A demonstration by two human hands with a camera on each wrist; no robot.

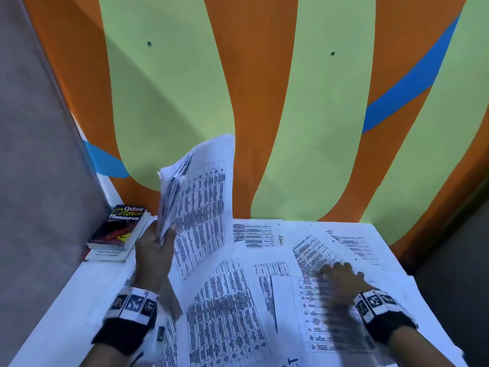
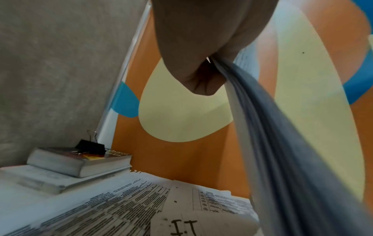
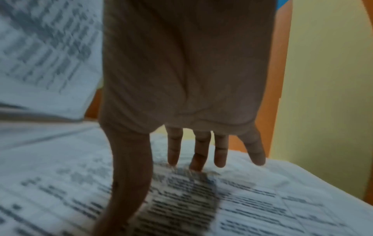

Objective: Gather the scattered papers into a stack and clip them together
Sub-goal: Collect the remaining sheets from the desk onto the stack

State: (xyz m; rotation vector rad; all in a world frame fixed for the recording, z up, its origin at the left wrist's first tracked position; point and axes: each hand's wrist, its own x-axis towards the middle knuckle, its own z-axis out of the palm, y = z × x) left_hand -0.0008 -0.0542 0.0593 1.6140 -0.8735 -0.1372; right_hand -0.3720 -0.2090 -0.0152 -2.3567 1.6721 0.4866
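Note:
Printed sheets (image 1: 238, 295) lie scattered and overlapping across the white table (image 1: 76, 300). My left hand (image 1: 156, 250) holds a bunch of gathered papers (image 1: 201, 197) upright above the table's left side; in the left wrist view the thumb and fingers pinch the bunch of papers (image 2: 262, 127) at its lower edge. My right hand (image 1: 341, 279) lies flat with straight fingers (image 3: 201, 151) on a loose sheet (image 1: 315, 252) at the right; this loose sheet (image 3: 201, 199) is blurred. A black binder clip (image 2: 90, 146) sits on top of the books at the back left.
Two stacked books (image 1: 119, 234), the upper an Oxford thesaurus, lie in the back-left corner against a grey wall (image 1: 39, 181). An orange, green and blue patterned wall (image 1: 304, 102) rises directly behind the table. The table's right edge (image 1: 423, 300) drops to a dark floor.

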